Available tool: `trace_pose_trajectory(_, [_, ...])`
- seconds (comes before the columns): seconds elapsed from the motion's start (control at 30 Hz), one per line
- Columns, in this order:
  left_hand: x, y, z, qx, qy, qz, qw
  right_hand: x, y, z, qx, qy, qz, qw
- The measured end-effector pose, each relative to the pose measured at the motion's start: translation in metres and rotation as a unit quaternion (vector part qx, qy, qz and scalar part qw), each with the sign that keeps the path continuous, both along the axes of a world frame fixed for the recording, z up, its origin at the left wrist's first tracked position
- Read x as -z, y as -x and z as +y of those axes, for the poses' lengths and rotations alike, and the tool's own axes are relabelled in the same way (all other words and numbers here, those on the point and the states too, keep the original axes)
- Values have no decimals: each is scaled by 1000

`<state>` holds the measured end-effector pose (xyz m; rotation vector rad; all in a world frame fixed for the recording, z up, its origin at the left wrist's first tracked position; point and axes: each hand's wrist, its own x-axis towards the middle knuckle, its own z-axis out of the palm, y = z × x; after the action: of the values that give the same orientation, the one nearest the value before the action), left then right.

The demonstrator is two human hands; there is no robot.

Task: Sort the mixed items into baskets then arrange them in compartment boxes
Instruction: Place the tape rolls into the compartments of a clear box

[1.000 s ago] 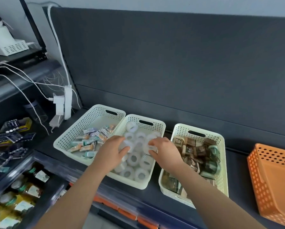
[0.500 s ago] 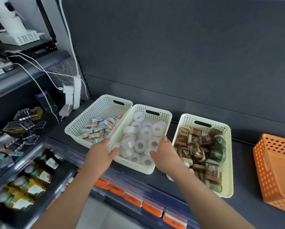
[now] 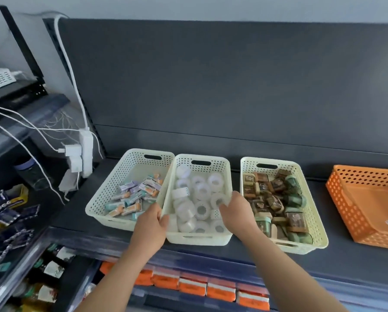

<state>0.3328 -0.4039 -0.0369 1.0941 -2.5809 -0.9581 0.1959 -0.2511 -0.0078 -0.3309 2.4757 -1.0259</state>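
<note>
Three cream perforated baskets stand side by side on a dark shelf. The middle basket (image 3: 222,165) holds several white tape rolls (image 3: 202,210). My left hand (image 3: 151,224) grips its left rim near the front corner, thumb inside. My right hand (image 3: 238,212) grips its right rim, fingers curled over the wall. The left basket (image 3: 123,170) holds small pastel packets (image 3: 134,197). The right basket (image 3: 307,199) is full of brown and green wrapped items (image 3: 276,199).
An orange basket (image 3: 345,199) sits at the far right of the shelf. A white power strip (image 3: 86,152) with plugs and cables hangs at the left. Below the shelf edge lie orange packs (image 3: 193,284); bottles and battery packs fill the lower left.
Both hands left the tape rolls inside the middle basket and took hold of its side rims. The basket now sits straighter, with its front at the shelf edge.
</note>
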Motion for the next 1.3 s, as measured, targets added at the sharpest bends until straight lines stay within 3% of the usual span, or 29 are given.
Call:
trace_pose_trajectory(0.13, [-15,-9,-10,31,-21,44,998,-11,-16,9,42,35,70,996])
trace_pose_trajectory(0.23, [-34,-16,-13,43,-26,104,993,-29,-25,20,96,131,103,981])
trace_pose_trajectory(0.43, [-80,-19,-11,88,23,179,980,-68,-48,46,52,386,-81,918])
trace_pose_trajectory(0.67, [-106,12,31,210,-12,225,951,-88,-58,111,118,431,-19,894])
trace_pose_trajectory(0.83, [-109,46,93,293,-190,176,920,-90,-67,187,190,455,1,870])
trace_pose_trajectory(0.97, [-108,82,162,319,-396,119,853,-89,-74,254,240,466,18,851])
trace_pose_trajectory(1.3, [-103,144,383,363,-520,87,768,-73,-65,459,373,462,59,803])
